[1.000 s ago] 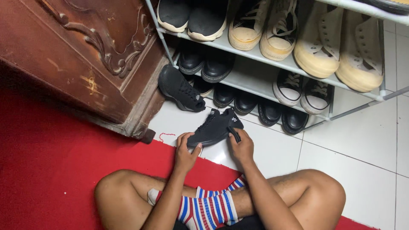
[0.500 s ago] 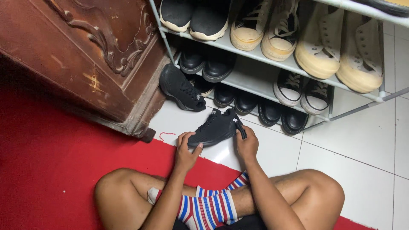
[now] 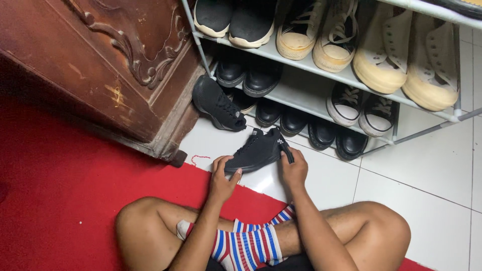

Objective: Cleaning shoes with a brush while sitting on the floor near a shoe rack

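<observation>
Sitting on the red rug point(image 3: 65, 211), we hold a black shoe point(image 3: 256, 153) above the white floor point(image 3: 432, 170); our left hand point(image 3: 222, 180) grips its toe, our right hand point(image 3: 293, 170) pinches its heel

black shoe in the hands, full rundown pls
The black shoe is a low, matte, fabric-looking sneaker with black laces, a black sole and a small pale mark near the heel. It is held tilted, toe lower, just above the white floor. The left hand grips the toe; the right hand holds the heel.
</observation>
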